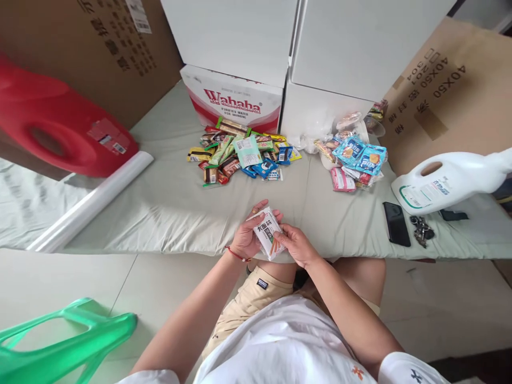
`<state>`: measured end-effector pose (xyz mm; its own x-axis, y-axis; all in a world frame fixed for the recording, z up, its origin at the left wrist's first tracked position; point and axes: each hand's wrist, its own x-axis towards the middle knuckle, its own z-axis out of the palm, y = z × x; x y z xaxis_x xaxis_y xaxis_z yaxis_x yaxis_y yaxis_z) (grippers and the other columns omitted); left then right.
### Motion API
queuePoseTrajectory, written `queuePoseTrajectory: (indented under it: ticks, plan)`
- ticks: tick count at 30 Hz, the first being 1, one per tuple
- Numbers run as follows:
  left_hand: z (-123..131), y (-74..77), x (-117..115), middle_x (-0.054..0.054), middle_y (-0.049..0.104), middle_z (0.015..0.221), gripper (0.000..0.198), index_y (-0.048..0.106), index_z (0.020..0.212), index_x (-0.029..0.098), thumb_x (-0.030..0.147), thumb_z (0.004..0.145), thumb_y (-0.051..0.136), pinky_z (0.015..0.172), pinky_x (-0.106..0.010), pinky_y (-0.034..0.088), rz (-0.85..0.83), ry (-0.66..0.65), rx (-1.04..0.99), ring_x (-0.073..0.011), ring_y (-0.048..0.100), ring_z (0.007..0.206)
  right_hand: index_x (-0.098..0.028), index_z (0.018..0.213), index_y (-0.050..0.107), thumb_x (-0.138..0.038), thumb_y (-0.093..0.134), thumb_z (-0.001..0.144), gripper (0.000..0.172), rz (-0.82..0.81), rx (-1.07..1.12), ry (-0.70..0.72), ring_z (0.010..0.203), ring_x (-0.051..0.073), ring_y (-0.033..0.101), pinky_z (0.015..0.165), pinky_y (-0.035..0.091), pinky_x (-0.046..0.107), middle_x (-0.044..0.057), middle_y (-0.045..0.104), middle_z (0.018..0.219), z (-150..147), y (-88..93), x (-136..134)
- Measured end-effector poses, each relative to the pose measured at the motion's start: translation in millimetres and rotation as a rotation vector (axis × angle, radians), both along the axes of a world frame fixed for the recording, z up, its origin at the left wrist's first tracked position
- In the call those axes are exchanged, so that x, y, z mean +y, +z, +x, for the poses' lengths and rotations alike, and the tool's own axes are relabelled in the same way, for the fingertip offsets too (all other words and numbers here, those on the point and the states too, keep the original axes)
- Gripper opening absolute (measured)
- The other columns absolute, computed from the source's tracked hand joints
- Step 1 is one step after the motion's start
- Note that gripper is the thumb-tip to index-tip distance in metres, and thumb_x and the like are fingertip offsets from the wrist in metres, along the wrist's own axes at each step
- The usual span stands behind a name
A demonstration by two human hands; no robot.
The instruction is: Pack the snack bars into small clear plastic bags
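Observation:
Near the front edge of the cloth-covered surface, both my hands hold a white snack packet [269, 234] printed with dark Chinese characters and orange-brown sticks. My left hand [247, 239], with a red string bracelet at its wrist, supports the packet from the left and underneath, its thumb on the front. My right hand [296, 244] grips the lower right side, thumb on top. Beyond the hands lies a pile of small wrapped snacks [230, 154] in several colours, with a pale green packet [248, 151] on top. Farther right is another heap with blue snack packets [359, 153].
A Wahaha water carton [236, 101] stands behind the piles. At left are a red jug [60, 122] and a white roll [94, 200]. A white detergent bottle [444, 181], black phone [396, 224] and keys [422, 230] lie at right. A green stool [80, 338] is at lower left.

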<state>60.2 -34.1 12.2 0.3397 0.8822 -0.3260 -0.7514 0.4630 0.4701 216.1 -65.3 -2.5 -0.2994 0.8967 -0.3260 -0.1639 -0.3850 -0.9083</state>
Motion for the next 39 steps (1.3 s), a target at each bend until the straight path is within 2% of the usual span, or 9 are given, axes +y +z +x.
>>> queuePoseTrajectory:
  ticks: [4,9,12,16,22,26,29,34,39]
  plan:
    - [11.2,-3.0,1.3,0.002,0.065,0.078,0.036,0.062,0.109,0.019,0.018,0.077,0.078,0.071,-0.028,0.057,-0.035,0.039,0.022,-0.0148,0.069,0.072,-0.02,0.089,0.065,-0.067,0.082,0.07,0.053,-0.091,-0.032,-0.082,0.069,0.015,0.061,0.06,0.054,0.027,-0.002,0.066,0.078,4.3,5.3,-8.6]
    - [21.3,-0.9,-3.0,0.004,0.059,0.073,0.034,0.062,0.106,0.019,0.019,0.076,0.078,0.072,-0.028,0.057,-0.01,0.034,0.005,-0.0139,0.067,0.072,-0.021,0.109,0.066,-0.068,0.074,0.079,0.057,-0.123,0.002,-0.029,0.076,0.017,0.066,0.053,0.058,0.026,0.001,0.068,0.089,16.2,13.8,-27.9]
    - [23.0,6.1,-7.1,0.001,0.064,0.082,0.036,0.063,0.11,0.021,0.024,0.078,0.078,0.075,-0.03,0.056,0.062,-0.066,-0.005,-0.016,0.068,0.079,-0.021,0.107,0.067,-0.064,0.077,0.08,0.051,-0.104,0.062,-0.027,0.077,0.016,0.066,0.057,0.059,0.026,0.001,0.069,0.09,23.5,11.4,-37.2]
    - [25.5,13.0,-7.0,-0.003,0.069,0.109,0.057,0.057,0.128,0.031,0.031,0.075,0.076,0.084,-0.04,0.054,0.135,-0.148,-0.031,-0.022,0.069,0.093,-0.022,0.107,0.069,-0.063,0.077,0.08,0.05,-0.096,0.084,-0.034,0.075,0.017,0.067,0.06,0.059,0.028,0.002,0.07,0.088,29.8,6.1,-41.3]
    - [36.7,10.4,-3.7,0.002,0.051,0.073,0.035,0.064,0.099,0.023,0.015,0.064,0.064,0.07,-0.031,0.049,0.119,-0.097,-0.038,-0.0108,0.05,0.062,-0.021,0.103,0.069,-0.059,0.082,0.077,0.048,-0.156,0.16,-0.062,0.077,0.016,0.066,0.066,0.06,0.028,0.001,0.069,0.089,33.1,10.2,-44.2]
    - [43.6,5.3,-7.6,0.003,0.043,0.068,0.032,0.062,0.094,0.023,0.018,0.062,0.062,0.064,-0.029,0.046,0.101,-0.039,-0.08,-0.01,0.043,0.057,-0.022,0.108,0.068,-0.056,0.086,0.073,0.052,-0.228,0.267,-0.087,0.078,0.015,0.066,0.065,0.061,0.029,0.001,0.069,0.092,34.5,9.4,-48.1]
    - [49.5,3.3,-11.4,0.002,0.05,0.073,0.033,0.063,0.094,0.021,0.017,0.062,0.063,0.069,-0.03,0.049,0.056,-0.06,-0.049,-0.0108,0.051,0.062,-0.02,0.105,0.069,-0.055,0.088,0.07,0.053,-0.239,0.241,-0.131,0.071,0.015,0.064,0.057,0.059,0.027,0.001,0.069,0.086,35.7,3.0,-51.1]
    - [41.6,4.8,-9.9,-0.004,0.064,0.103,0.043,0.063,0.111,0.022,0.024,0.07,0.072,0.079,-0.031,0.052,0.117,-0.05,0.313,-0.0183,0.063,0.092,-0.02,0.1,0.071,-0.057,0.085,0.073,0.048,-0.167,0.095,-0.211,0.067,0.016,0.064,0.052,0.057,0.027,0.003,0.071,0.085,57.1,1.6,-57.7]
    - [-23.9,-2.4,-11.6,-0.006,0.061,0.109,0.032,0.063,0.11,0.021,0.032,0.081,0.071,0.084,-0.033,0.052,0.518,0.217,1.119,-0.0211,0.061,0.102,-0.023,0.107,0.072,-0.055,0.082,0.078,0.044,-0.046,-0.198,-0.404,0.083,0.021,0.07,0.071,0.06,0.033,0.005,0.077,0.1,128.3,24.0,-69.2]
